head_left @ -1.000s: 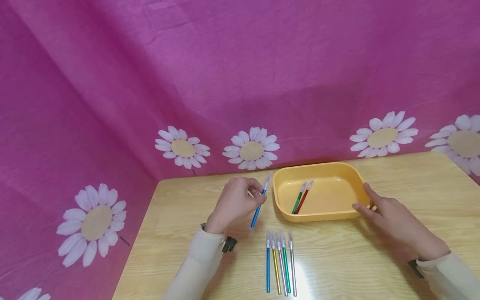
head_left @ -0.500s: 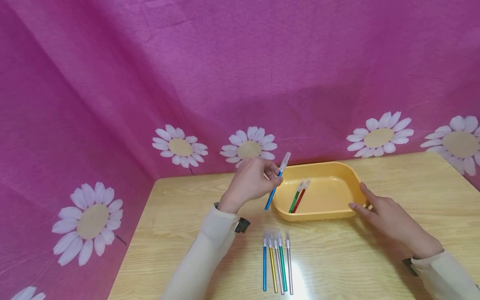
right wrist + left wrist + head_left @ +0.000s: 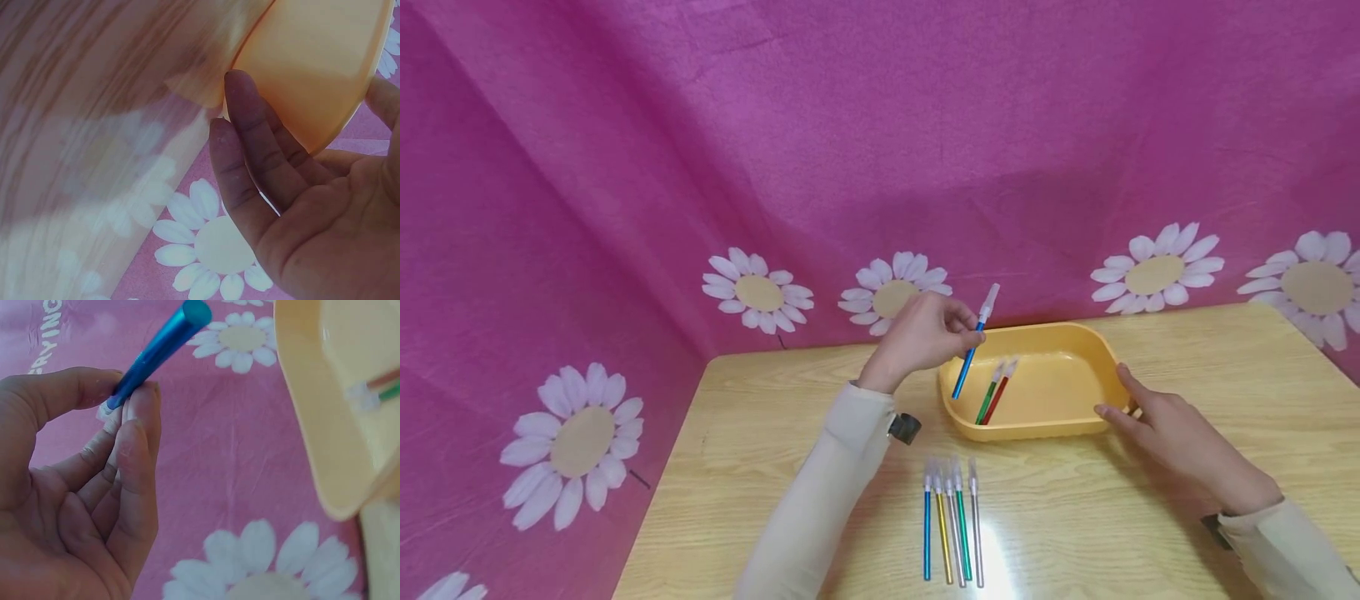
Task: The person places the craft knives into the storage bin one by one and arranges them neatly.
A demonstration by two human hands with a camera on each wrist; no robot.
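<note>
My left hand [image 3: 928,329] pinches a blue craft knife [image 3: 970,358] between thumb and fingertips, its clear cap pointing up and away. In the head view the knife overlaps the left end of the yellow tray [image 3: 1052,432]. The left wrist view shows the blue handle's flat end [image 3: 197,312] toward the camera and the tray to its right. Inside the tray lie a green craft knife [image 3: 988,402] and a red one [image 3: 997,398], side by side. My right hand [image 3: 1187,446] holds the tray's near right corner, thumb at the rim and fingers against the outer wall [image 3: 306,75].
Several capped craft knives, among them a blue one [image 3: 927,533], a yellow one [image 3: 944,537] and a green one [image 3: 964,533], lie in a row on the wooden table [image 3: 737,467] before the tray. A pink flowered cloth [image 3: 850,167] hangs behind and at the left.
My left hand has lifted the blue craft knife and carried it rightward and away, from beside the tray to over its left end. The right hand has stayed on the tray.
</note>
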